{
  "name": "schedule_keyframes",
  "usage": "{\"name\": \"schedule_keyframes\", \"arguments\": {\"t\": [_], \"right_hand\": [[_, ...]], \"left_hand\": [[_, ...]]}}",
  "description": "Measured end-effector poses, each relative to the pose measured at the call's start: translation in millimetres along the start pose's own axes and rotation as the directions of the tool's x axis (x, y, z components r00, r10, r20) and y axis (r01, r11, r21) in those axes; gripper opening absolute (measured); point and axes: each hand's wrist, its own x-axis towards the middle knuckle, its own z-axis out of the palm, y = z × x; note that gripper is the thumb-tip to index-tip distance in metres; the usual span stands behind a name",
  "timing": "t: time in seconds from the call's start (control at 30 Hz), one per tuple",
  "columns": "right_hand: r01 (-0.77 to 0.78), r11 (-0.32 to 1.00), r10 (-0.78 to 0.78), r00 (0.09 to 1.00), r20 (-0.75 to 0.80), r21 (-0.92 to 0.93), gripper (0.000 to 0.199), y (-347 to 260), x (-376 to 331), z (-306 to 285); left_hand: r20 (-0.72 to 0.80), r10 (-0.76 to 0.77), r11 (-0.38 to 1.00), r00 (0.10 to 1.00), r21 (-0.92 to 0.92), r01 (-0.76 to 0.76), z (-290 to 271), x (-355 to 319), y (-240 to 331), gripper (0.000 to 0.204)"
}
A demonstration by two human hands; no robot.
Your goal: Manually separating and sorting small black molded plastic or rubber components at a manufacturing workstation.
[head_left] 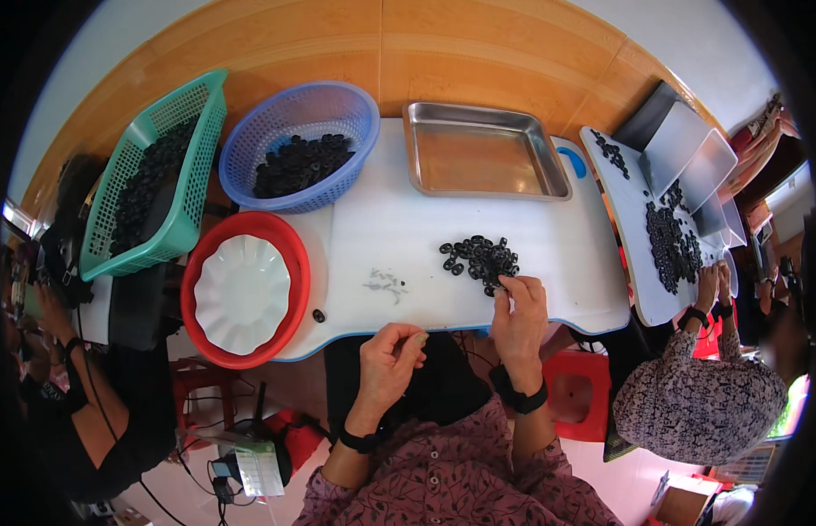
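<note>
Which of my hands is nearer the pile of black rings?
Right hand: it reaches the near edge of the pile. The left hand is apart from it, to its lower left in view.

A stainless-steel tray [487, 158] lies near the wood-grain wall [320, 53]. At right, translucent plastic bins [708, 167] stand on a white side table [630, 219], with a co-worker [697, 394] in a patterned top [662, 408] beside it and a red plastic stool [595, 377] nearby

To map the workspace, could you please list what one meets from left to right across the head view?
Green basket, red basin, lone black piece, left hand, heaped black pieces, second heap, a co-worker's hands.
</note>
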Motion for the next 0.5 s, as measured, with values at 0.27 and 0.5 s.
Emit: {"name": "schedule_keyframes", "arguments": {"t": [0.27, 0.5], "right_hand": [[0.087, 0.995, -0.080, 0.990, 0.116, -0.051, 0.019, -5, 10, 15], [-0.016, 0.954, 0.008, 1.000, 0.030, 0.298, 0.015, -6, 14, 16]], "left_hand": [[0.000, -0.032, 0.999, 0.999, 0.009, 0.032, 1, -2, -5, 0.011], [0.010, -0.051, 0.998, 0.999, -0.022, 0.052, -2, -3, -12, 0.011]]}}
